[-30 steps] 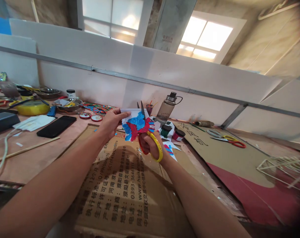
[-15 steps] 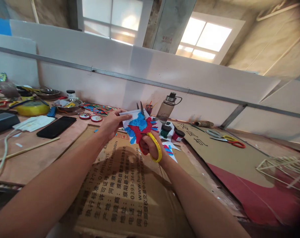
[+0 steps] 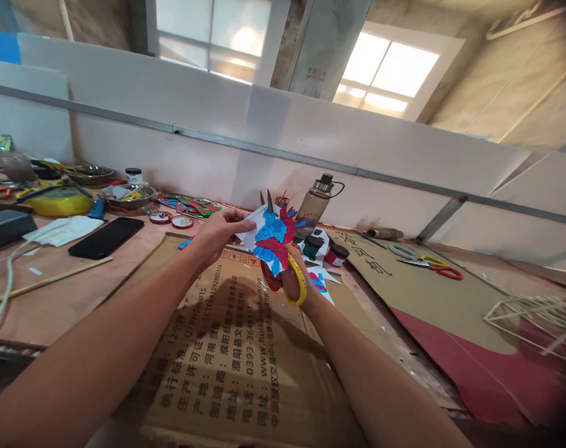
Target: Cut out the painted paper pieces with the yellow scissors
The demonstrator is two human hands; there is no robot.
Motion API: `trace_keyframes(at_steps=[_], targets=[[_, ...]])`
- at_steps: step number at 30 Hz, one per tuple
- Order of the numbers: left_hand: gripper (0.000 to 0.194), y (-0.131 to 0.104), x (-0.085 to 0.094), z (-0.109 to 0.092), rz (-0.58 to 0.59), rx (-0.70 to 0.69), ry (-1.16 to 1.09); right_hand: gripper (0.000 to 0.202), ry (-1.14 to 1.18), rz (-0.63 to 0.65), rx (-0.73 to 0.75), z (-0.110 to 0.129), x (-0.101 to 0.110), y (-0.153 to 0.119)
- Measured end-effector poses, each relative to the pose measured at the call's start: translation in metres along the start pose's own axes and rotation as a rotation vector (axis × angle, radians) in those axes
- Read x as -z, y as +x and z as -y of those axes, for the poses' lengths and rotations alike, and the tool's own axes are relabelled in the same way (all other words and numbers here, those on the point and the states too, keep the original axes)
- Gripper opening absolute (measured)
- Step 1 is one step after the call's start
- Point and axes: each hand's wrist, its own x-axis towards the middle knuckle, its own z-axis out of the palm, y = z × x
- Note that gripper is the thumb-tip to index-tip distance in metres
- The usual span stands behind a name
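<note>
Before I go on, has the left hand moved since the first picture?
Yes: the left hand has shifted right in the view, closer to the unmoved bottle.

Black phone (image 3: 106, 237) near a thin stick (image 3: 58, 278), dark-capped bottle (image 3: 312, 205) before a white panel (image 3: 390, 146)

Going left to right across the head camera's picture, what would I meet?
Black rectangular smartphone, white paper painted blue and red, round magenta paint jar, metal scissors with yellow-and-red handles lying flat, pale thin-stick frame.
</note>
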Motion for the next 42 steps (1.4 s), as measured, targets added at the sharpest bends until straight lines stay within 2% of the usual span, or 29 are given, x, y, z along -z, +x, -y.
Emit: trace_keyframes(at_steps=[4, 10, 15, 19, 35, 42], targets=[[0.04, 0.0, -0.001, 0.001, -0.011, -0.012, 0.0, 0.042, -0.002, -0.048, -0.019, 0.003, -0.003, -0.002], [0.036, 0.0, -0.002, 0.0, -0.009, -0.014, 0.001, 0.048, 0.008, -0.036, -0.016, -0.003, -0.001, 0.0], [0.036, -0.002, -0.003, 0.001, -0.02, -0.02, 0.007, 0.044, 0.031, -0.036, -0.045, -0.008, 0.001, 0.001], [0.034, -0.003, -0.004, 0.001, -0.017, -0.024, 0.013, 0.041, 0.039, -0.045, -0.058, -0.008, 0.001, 0.002], [0.038, -0.004, -0.004, 0.001, -0.002, -0.012, 0.054, 0.05, 0.037, -0.018, -0.045, -0.006, 0.0, 0.002], [0.038, -0.004, -0.005, 0.001, -0.007, -0.017, 0.058, 0.046, -0.01, -0.034, -0.031, -0.003, -0.002, 0.0]])
